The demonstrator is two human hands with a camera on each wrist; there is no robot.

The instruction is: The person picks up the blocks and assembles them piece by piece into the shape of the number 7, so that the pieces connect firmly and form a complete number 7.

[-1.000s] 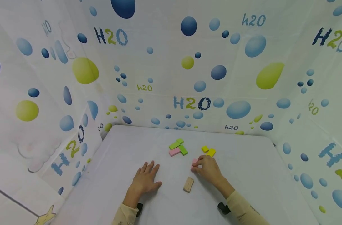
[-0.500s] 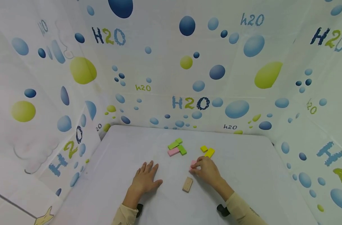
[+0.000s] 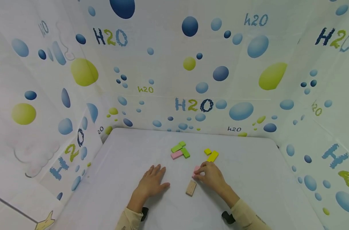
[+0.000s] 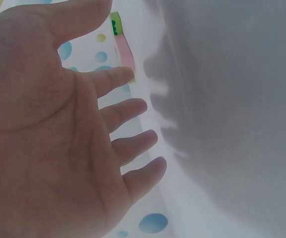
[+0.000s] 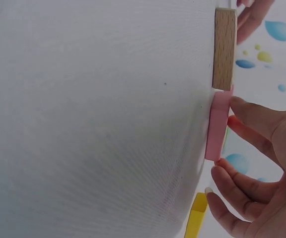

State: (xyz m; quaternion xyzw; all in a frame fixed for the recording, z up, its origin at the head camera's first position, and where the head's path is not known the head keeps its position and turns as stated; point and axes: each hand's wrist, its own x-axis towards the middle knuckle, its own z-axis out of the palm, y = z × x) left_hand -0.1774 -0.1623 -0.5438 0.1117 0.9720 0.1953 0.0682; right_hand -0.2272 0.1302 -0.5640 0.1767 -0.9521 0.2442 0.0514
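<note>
My right hand (image 3: 212,176) pinches a pink block (image 5: 217,126) between thumb and fingers, low on the table. One end of that block sits right by the end of a plain wooden block (image 3: 191,188), nearly in line with it. Just beyond the right hand's fingers lies a longer yellow block (image 3: 213,156), with a small yellow block (image 3: 207,151) beside it. My left hand (image 3: 150,182) is palm down with its fingers spread, left of the wooden block; the left wrist view shows its palm (image 4: 48,134) holding nothing.
Farther back on the white table (image 3: 134,143), a second pink block (image 3: 177,155) lies against green blocks (image 3: 185,152). A patterned curtain (image 3: 163,64) with bubbles and H2O lettering surrounds the back and sides.
My right hand has drawn the pink block slightly toward me, up to the end of the wooden block. My left hand has shifted a little to the right.
</note>
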